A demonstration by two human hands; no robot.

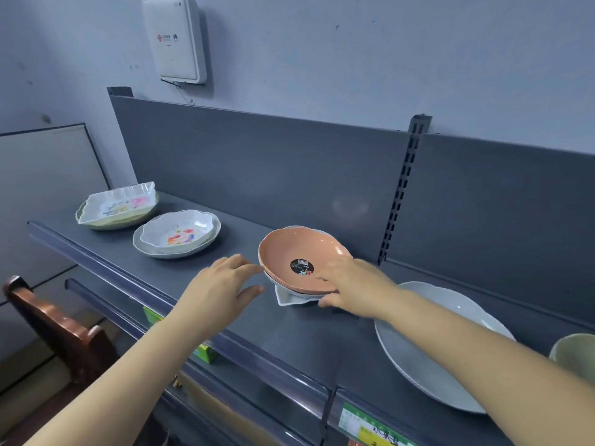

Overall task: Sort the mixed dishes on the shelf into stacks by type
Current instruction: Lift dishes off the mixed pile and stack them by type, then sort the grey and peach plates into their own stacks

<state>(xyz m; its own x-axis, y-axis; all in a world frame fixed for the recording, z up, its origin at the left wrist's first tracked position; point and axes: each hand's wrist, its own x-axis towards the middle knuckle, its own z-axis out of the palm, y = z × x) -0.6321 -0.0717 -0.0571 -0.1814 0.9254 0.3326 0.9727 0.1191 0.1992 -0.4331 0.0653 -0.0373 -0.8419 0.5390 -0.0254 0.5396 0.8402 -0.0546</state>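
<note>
Two hands at a stack on the shelf (225, 320).

Four groups of dishes sit on the shelf. At 10 o'clock, one square floral dish (120, 204) rests on a green plate (96, 224). Beside it, one floral bowl (180, 231) lies in a pale plate (146, 249). At centre, one pink bowl (297, 252) tops a white square dish (291, 299). At 4 o'clock lies one grey plate (418, 358), with a green bowl (576, 352) at the edge. Left hand (219, 284) is open, fingers apart, just beside the pink bowl; right hand (354, 284) grips its rim.
</note>
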